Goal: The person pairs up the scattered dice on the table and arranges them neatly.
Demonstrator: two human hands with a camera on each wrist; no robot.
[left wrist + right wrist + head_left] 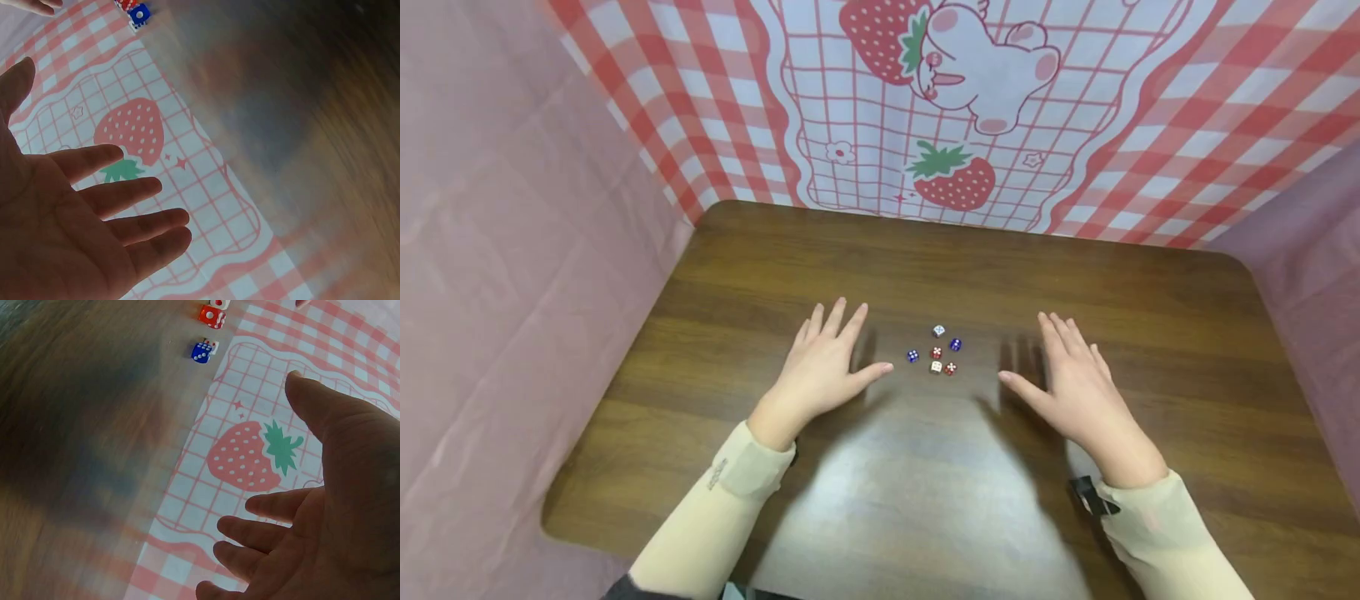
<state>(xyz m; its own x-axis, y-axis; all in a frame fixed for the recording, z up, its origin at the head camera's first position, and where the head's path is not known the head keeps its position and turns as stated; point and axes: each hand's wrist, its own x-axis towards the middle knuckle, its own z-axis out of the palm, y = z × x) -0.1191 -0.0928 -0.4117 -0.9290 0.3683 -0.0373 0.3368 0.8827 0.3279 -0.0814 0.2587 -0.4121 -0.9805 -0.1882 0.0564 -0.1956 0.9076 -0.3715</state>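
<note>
A small cluster of dice lies on the brown wooden table (880, 267) between the two hands. A white die (938, 331) is farthest back, and a cream-white die (936, 367) sits at the front beside a red die (951, 368). Another red die (937, 352) is in the middle. One blue die (913, 356) lies to the left and a second blue die (956, 344) to the right. My left hand (822, 367) is left of them, fingers spread, holding nothing. On the other side my right hand (1078, 387) has its fingers extended and thumb apart, also holding nothing.
Behind the table's back edge hangs a red-and-white checked cloth (715, 108) with strawberry prints. Pink fabric (512, 292) hangs along the left side, and more pink fabric (1307, 242) along the right. A black strap (1093, 497) is at the right wrist.
</note>
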